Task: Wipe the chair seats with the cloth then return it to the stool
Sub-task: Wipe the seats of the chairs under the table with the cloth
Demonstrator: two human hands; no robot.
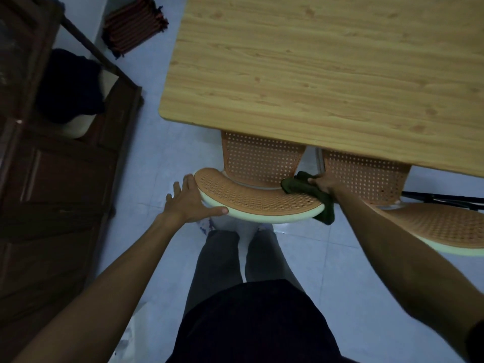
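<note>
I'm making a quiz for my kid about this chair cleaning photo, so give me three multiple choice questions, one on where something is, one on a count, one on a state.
1. Where is the dark green cloth?
A. On the wooden table
B. At the right end of the near chair's backrest
C. On the floor

2. How many orange perforated chairs are visible?
A. One
B. Two
C. Four

3. What is the left hand doing?
A. Resting open against the backrest
B. Holding the cloth
C. Hanging free

Answers: 1 B, the right hand grips it there. 2 B, two sit tucked under the light wooden table. 3 A, fingers are spread along the rim.
</note>
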